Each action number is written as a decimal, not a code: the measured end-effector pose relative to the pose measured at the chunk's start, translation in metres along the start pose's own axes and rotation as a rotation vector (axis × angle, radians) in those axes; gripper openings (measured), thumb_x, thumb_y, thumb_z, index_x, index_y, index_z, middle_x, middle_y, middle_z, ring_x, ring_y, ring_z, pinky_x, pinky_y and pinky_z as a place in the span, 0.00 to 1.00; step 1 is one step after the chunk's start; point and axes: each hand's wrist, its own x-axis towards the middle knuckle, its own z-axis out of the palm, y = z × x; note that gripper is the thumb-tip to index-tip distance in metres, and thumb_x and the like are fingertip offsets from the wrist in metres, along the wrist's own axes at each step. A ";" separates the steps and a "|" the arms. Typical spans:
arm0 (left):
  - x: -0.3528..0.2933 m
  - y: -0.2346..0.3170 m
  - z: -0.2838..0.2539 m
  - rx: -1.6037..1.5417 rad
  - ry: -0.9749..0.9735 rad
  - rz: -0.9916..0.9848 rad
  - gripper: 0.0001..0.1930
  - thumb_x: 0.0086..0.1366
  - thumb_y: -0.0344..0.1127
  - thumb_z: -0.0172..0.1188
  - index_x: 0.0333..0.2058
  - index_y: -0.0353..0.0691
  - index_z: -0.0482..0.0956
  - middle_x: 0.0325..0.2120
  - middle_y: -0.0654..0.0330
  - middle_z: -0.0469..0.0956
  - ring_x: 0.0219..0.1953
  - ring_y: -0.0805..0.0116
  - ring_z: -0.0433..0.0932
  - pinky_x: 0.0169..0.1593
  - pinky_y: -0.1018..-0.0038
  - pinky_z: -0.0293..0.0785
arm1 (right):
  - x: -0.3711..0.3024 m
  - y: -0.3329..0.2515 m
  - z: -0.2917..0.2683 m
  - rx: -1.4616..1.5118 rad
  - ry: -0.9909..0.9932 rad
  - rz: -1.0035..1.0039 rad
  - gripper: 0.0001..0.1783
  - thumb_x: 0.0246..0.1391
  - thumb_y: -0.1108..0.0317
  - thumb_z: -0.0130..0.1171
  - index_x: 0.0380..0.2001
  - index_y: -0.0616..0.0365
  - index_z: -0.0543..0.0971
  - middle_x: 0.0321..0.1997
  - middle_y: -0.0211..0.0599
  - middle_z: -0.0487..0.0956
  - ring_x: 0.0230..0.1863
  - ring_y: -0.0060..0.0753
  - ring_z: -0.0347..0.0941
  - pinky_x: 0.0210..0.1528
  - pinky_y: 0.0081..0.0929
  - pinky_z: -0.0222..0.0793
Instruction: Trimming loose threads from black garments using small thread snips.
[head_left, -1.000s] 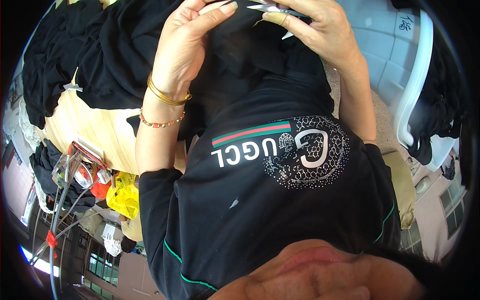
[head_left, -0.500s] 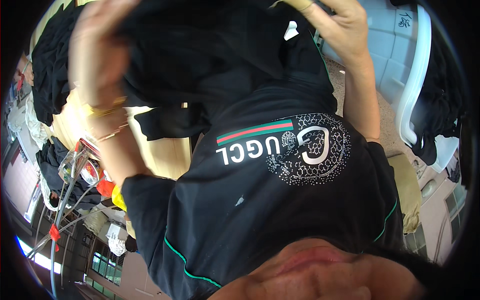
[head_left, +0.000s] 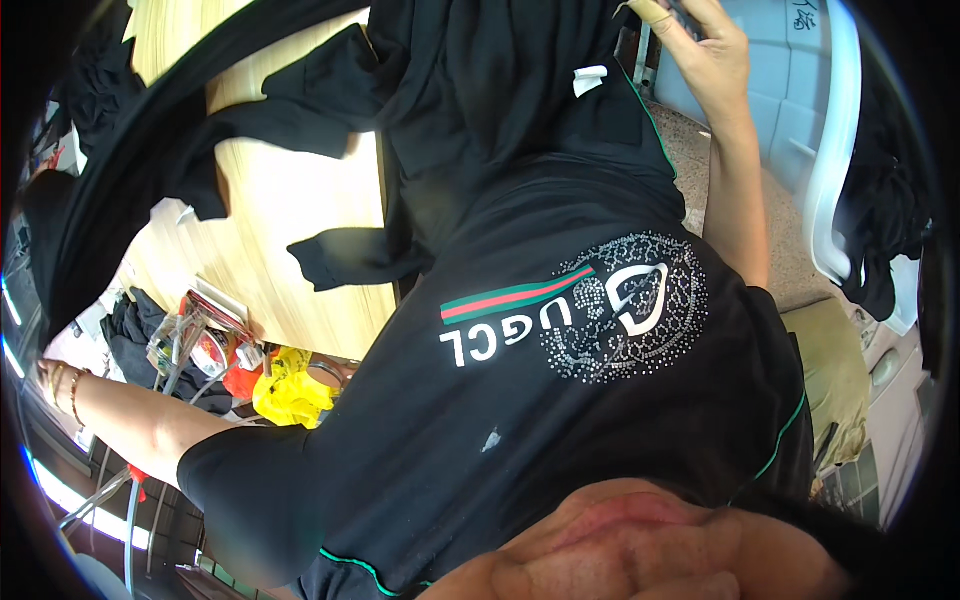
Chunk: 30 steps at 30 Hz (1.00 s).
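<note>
A black garment (head_left: 120, 200) is stretched in a long curve over the table to the far left. Its left end meets my left hand (head_left: 48, 375), which is closed on the cloth at the dark rim, its fingers mostly lost there. More black cloth (head_left: 470, 90) bunches over my lap, and a white label (head_left: 590, 80) shows on it. At the upper right my right hand (head_left: 712, 55) is raised beside the lap cloth. Its fingers are bent around a small dark thing, cut by the upper edge, whose kind I cannot make out.
A pale wooden table (head_left: 310, 200) spreads at the left, with a black sleeve end (head_left: 350, 258) over its edge. Nearby lie a yellow plastic bag (head_left: 295, 390) and metal rods (head_left: 180, 365). A light blue plastic tub (head_left: 845, 130) stands at the right, dark cloth (head_left: 890, 200) beyond it.
My left hand has swung from the upper left far out and down to the left, drawing the black garment out lengthwise. My right hand has shifted slightly to the right.
</note>
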 end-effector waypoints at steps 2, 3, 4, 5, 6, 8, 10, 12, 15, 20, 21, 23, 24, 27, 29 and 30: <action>0.014 -0.054 -0.004 -0.092 -0.030 -0.128 0.18 0.66 0.34 0.57 0.53 0.38 0.77 0.54 0.52 0.77 0.53 0.59 0.77 0.57 0.62 0.73 | -0.002 0.017 0.005 0.098 -0.007 0.049 0.20 0.56 0.76 0.65 0.52 0.64 0.79 0.38 0.26 0.77 0.37 0.17 0.72 0.40 0.15 0.66; 0.022 -0.070 -0.014 -0.139 -0.043 -0.182 0.18 0.66 0.34 0.57 0.54 0.39 0.77 0.55 0.53 0.77 0.53 0.60 0.76 0.57 0.62 0.73 | -0.006 0.029 0.007 0.267 0.004 0.102 0.20 0.57 0.75 0.65 0.53 0.65 0.78 0.42 0.28 0.78 0.41 0.18 0.73 0.44 0.16 0.68; 0.062 -0.102 -0.103 -0.088 -0.011 -0.212 0.19 0.66 0.34 0.57 0.55 0.39 0.76 0.55 0.53 0.77 0.53 0.60 0.76 0.57 0.62 0.72 | -0.007 0.050 0.011 0.540 -0.019 0.126 0.21 0.58 0.75 0.64 0.54 0.66 0.77 0.46 0.30 0.80 0.45 0.19 0.75 0.48 0.18 0.70; 0.037 -0.087 -0.039 -0.206 -0.050 -0.276 0.19 0.66 0.34 0.57 0.55 0.39 0.76 0.55 0.54 0.76 0.54 0.61 0.76 0.57 0.63 0.72 | -0.012 0.046 0.008 0.497 -0.037 0.207 0.22 0.59 0.75 0.62 0.57 0.67 0.74 0.51 0.33 0.80 0.51 0.22 0.75 0.55 0.21 0.70; 0.019 -0.041 0.031 -0.321 -0.104 -0.326 0.20 0.65 0.35 0.58 0.56 0.40 0.75 0.55 0.54 0.76 0.54 0.61 0.76 0.57 0.63 0.72 | -0.018 0.042 0.006 0.495 0.009 0.221 0.23 0.59 0.75 0.62 0.57 0.67 0.74 0.50 0.33 0.80 0.51 0.22 0.75 0.55 0.21 0.69; -0.019 0.045 0.097 -0.463 -0.173 -0.441 0.21 0.65 0.35 0.58 0.57 0.40 0.75 0.55 0.55 0.76 0.54 0.62 0.75 0.58 0.63 0.71 | -0.024 0.037 0.012 0.543 0.060 0.281 0.24 0.58 0.74 0.63 0.58 0.67 0.73 0.42 0.27 0.80 0.43 0.18 0.75 0.47 0.18 0.70; -0.021 0.017 0.066 -0.495 -0.151 -0.587 0.22 0.65 0.35 0.58 0.59 0.41 0.74 0.56 0.56 0.76 0.55 0.63 0.75 0.58 0.64 0.71 | -0.021 0.037 0.025 0.611 0.015 0.392 0.25 0.56 0.74 0.66 0.57 0.66 0.73 0.33 0.20 0.75 0.33 0.12 0.69 0.38 0.14 0.65; -0.031 0.046 0.086 -0.384 -0.384 -0.229 0.21 0.63 0.33 0.61 0.54 0.36 0.77 0.52 0.56 0.78 0.47 0.65 0.77 0.50 0.66 0.74 | -0.018 0.056 0.042 0.467 0.032 0.261 0.20 0.58 0.65 0.64 0.52 0.62 0.78 0.30 0.23 0.78 0.31 0.10 0.69 0.36 0.12 0.62; -0.123 0.320 0.133 -0.266 -0.896 0.184 0.27 0.63 0.41 0.65 0.57 0.33 0.72 0.47 0.44 0.77 0.47 0.53 0.77 0.50 0.66 0.73 | -0.022 0.076 0.046 0.413 -0.069 0.378 0.16 0.59 0.66 0.64 0.47 0.61 0.79 0.35 0.27 0.81 0.37 0.14 0.72 0.45 0.16 0.66; -0.170 0.348 0.140 -0.293 -0.644 0.472 0.10 0.68 0.35 0.58 0.45 0.39 0.78 0.36 0.45 0.81 0.40 0.44 0.80 0.44 0.60 0.77 | -0.016 0.026 0.055 0.506 -0.269 0.188 0.07 0.57 0.67 0.65 0.32 0.59 0.80 0.28 0.20 0.76 0.32 0.09 0.69 0.38 0.15 0.65; -0.163 0.320 0.154 -0.314 -0.621 0.383 0.09 0.69 0.34 0.56 0.45 0.41 0.79 0.35 0.45 0.82 0.39 0.45 0.81 0.41 0.60 0.77 | -0.017 0.012 0.052 0.584 -0.318 0.151 0.07 0.56 0.68 0.66 0.30 0.58 0.80 0.26 0.20 0.75 0.30 0.09 0.67 0.35 0.15 0.63; -0.132 0.284 0.163 -0.302 -0.509 0.317 0.09 0.70 0.33 0.54 0.46 0.43 0.79 0.36 0.46 0.82 0.39 0.48 0.83 0.41 0.62 0.78 | -0.021 -0.017 0.044 0.700 -0.407 0.180 0.08 0.54 0.69 0.68 0.27 0.58 0.78 0.25 0.20 0.76 0.29 0.09 0.68 0.33 0.15 0.63; -0.113 0.262 0.166 -0.200 -0.424 0.324 0.10 0.71 0.33 0.53 0.47 0.44 0.79 0.38 0.47 0.82 0.42 0.48 0.82 0.43 0.64 0.78 | -0.021 -0.025 0.040 0.730 -0.468 0.138 0.08 0.53 0.70 0.69 0.27 0.58 0.78 0.26 0.20 0.76 0.29 0.09 0.69 0.33 0.16 0.64; -0.064 0.142 0.152 0.044 -0.189 0.012 0.15 0.68 0.40 0.57 0.47 0.37 0.79 0.41 0.47 0.83 0.43 0.45 0.81 0.49 0.59 0.75 | -0.022 -0.049 0.039 0.831 -0.668 0.029 0.09 0.50 0.72 0.70 0.26 0.60 0.77 0.26 0.22 0.76 0.29 0.12 0.68 0.32 0.17 0.63; -0.049 0.115 0.138 0.266 -0.217 0.061 0.20 0.64 0.36 0.62 0.53 0.36 0.76 0.49 0.39 0.77 0.51 0.38 0.75 0.53 0.54 0.73 | -0.020 -0.060 0.045 0.900 -0.733 0.032 0.09 0.50 0.72 0.69 0.26 0.60 0.77 0.24 0.23 0.74 0.28 0.12 0.66 0.30 0.19 0.60; -0.046 0.139 0.139 0.203 -0.183 0.138 0.22 0.64 0.35 0.63 0.55 0.35 0.74 0.51 0.38 0.74 0.52 0.39 0.75 0.53 0.54 0.74 | -0.017 -0.064 0.048 0.916 -0.752 0.046 0.09 0.50 0.73 0.69 0.26 0.60 0.77 0.24 0.23 0.74 0.27 0.13 0.65 0.30 0.20 0.59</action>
